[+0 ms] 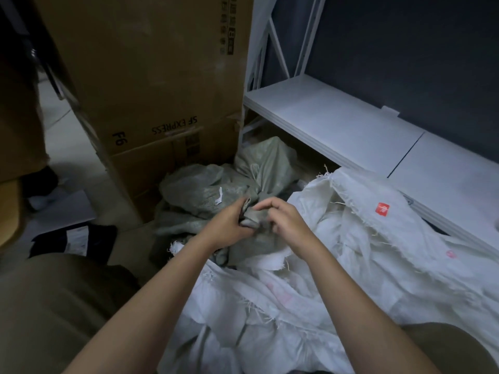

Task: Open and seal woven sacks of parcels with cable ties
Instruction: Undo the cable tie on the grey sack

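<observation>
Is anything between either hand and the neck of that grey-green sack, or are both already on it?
Nothing visible stands in the way. The left hand grips the bunched neck of the grey-green sack, and the right hand has its curled fingers at the same neck. No cable tie is visible.

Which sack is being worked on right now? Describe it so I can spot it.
Start at the tall cardboard box marked SF EXPRESS. Before it lie grey-green sacks; take the grey-green sack whose bunched neck the left hand grips. The white sacks around it are paler.
</observation>
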Demonstrator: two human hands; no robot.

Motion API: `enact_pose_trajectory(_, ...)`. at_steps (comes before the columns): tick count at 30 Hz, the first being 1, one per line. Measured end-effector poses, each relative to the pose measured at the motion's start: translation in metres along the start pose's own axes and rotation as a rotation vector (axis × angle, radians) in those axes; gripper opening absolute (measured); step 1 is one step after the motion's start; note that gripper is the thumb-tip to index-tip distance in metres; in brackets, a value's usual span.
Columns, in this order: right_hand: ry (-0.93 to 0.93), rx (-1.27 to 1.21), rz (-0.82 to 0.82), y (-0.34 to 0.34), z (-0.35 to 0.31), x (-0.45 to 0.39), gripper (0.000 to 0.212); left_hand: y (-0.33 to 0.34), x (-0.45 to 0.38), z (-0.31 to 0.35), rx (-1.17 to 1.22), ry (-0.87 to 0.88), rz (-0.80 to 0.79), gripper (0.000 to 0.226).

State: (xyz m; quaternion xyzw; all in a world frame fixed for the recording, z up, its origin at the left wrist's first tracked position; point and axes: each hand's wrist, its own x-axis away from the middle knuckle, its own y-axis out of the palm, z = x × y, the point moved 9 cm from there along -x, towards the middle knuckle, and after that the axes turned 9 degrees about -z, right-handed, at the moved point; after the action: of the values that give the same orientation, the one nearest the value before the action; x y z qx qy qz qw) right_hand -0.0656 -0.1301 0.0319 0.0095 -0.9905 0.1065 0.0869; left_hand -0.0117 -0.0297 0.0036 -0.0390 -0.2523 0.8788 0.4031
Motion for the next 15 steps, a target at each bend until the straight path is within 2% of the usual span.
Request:
enact_pose_trajectory(2,-0.098,0.043,0.058,-0.012,-0.002,-0.007,0.040,-0.014,-0.002,-0.004,-0.118,-0.014,0.059,0.053)
enact_pose_trajectory(4,-0.139,0.224,0.058,-0.021,-0.003,-0.023,0.056,-0.027,-0.004,-0.005,-0.211,-0.001,0.080,0.047)
enact_pose_trajectory(7,-0.077,0.637,-0.169,-0.015,0.010,-0.066,0.087,-0.044,-0.007,0.002,-0.329,0.027,0.093,0.054)
enact_pose_trajectory(8,-0.059,0.733,-0.246,-0.011,0.016,-0.083,0.089,-0.050,-0.008,0.005,-0.370,0.050,0.103,0.056)
enact_pose_trajectory(12,-0.064,0.967,-0.397,0.005,0.034,-0.141,0.070,-0.079,-0.014,0.011,-0.562,0.136,0.200,0.048)
enact_pose_trajectory(15,-0.002,0.863,-0.340,0.002,0.036,-0.167,0.045,-0.113,-0.027,0.000,-0.729,0.083,0.344,0.042)
